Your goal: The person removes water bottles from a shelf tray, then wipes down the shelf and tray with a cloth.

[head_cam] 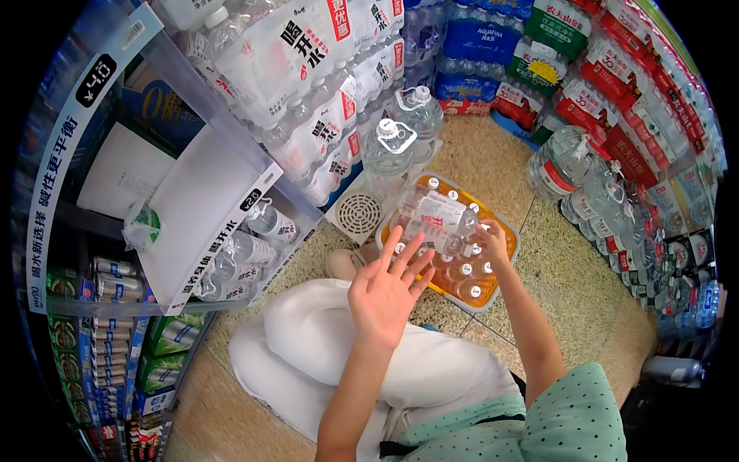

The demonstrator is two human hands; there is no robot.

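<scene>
An orange plastic basket (495, 294) with a pale rim stands on the floor before me, holding several upright clear water bottles with white caps. Two more bottles lie on their sides across the top: one labelled water bottle (441, 209) and, just below it, another labelled bottle (430, 235). My right hand (492, 239) is at the cap ends of these lying bottles, at the basket's right side; whether its fingers grip one is unclear. Raised over the basket's lower left edge, my left hand (388, 294) has its fingers spread and holds nothing.
Large handled water jugs (388, 153) stand behind the basket, near a square floor drain (359, 213). Shrink-wrapped bottle packs (317, 127) are stacked at the back left. A shelf unit (271, 173) rises at left. More large jugs (560, 164) line the right side.
</scene>
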